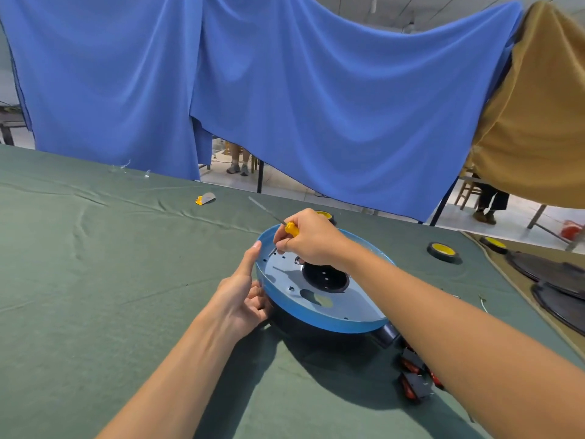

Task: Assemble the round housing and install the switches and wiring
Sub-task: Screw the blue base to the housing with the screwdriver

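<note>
Right hand [311, 240] gripped the yellow-handled screwdriver [291, 229], shaft pointing away, over the round housing [319, 315]. Left hand [243, 289] held its left rim w/ thumb on the blue edge, fingers curled under. I saw it sitting mid green tabletop [95, 280]; black-red switches [414, 383] just to its right, tape roll [443, 250] farther back.

Single wide-angle view from head height at the near edge of the table [79, 296], facing forward and downward toward the far side. Close over the work: round housing [316, 323] just below and right of centre, left hand [243, 294] and right hand [313, 245] near the lens, both forearms [177, 359] entering from the near edge. Upper half of the frame filled by a blue curtain [285, 90] hung beyond the slanting far edge, with a tan cloth [538, 122] at far right and floor [285, 184] glimpsed beneath.
</note>
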Tool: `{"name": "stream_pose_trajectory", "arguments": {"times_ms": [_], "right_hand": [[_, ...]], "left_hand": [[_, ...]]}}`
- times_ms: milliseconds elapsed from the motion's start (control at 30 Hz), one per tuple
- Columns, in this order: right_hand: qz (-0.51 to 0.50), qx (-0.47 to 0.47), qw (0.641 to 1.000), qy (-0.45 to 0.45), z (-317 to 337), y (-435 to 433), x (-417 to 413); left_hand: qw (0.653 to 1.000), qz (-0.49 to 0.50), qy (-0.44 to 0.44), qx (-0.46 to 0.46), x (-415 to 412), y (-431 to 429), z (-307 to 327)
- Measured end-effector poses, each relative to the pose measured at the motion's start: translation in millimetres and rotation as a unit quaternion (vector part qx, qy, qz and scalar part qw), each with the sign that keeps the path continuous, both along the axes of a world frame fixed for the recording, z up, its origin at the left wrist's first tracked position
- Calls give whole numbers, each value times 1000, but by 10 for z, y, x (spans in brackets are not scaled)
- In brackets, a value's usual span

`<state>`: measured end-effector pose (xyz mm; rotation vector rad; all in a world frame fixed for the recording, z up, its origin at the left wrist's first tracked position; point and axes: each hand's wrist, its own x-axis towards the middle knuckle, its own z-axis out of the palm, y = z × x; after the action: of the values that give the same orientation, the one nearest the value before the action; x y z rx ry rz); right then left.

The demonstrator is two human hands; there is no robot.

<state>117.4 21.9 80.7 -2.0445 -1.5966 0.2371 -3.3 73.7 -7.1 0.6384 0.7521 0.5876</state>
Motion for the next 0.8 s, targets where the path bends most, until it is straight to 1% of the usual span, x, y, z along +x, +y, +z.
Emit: {"name": "stream_pose_trajectory", "arguments": {"times_ms": [233,367,567,800], "right_hand": [[2,-20,999,-44,9,-26,58],[9,-41,998,-54,-18,-57,103],[23,-46,995,-81,-13,-3,100],[29,-59,991,-118,-14,110,75]], "left_hand": [[998,-36,-42,1,88,-127,-17],[998,-38,-56,0,86,-130,-23],[997,-43,-60,-5,81,-131,-21],[996,-37,-77,-32,85,-117,-26]]}}
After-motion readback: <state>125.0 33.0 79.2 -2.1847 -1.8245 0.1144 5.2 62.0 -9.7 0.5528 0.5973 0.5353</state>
